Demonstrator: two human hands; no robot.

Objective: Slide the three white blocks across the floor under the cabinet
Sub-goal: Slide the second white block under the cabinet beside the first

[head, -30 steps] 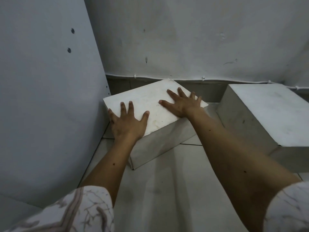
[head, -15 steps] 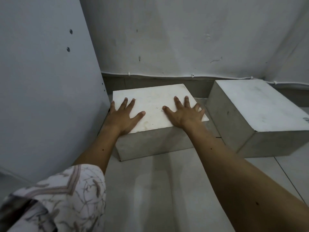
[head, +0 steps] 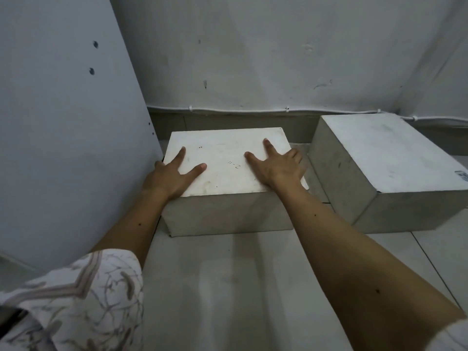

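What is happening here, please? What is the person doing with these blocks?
A person is pressing both hands on top of a white block that sits on the tiled floor, close beside a grey panel. The left hand lies at its left edge, and the right hand at its right edge. A second white block stands apart on the right, untouched. No third block is in view.

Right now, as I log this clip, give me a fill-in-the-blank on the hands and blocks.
The left hand and right hand both press on the ____ face of the marked block. Handwriting on it reads ____. The second block sits to its ____.
Missing: top; 11-2; right.
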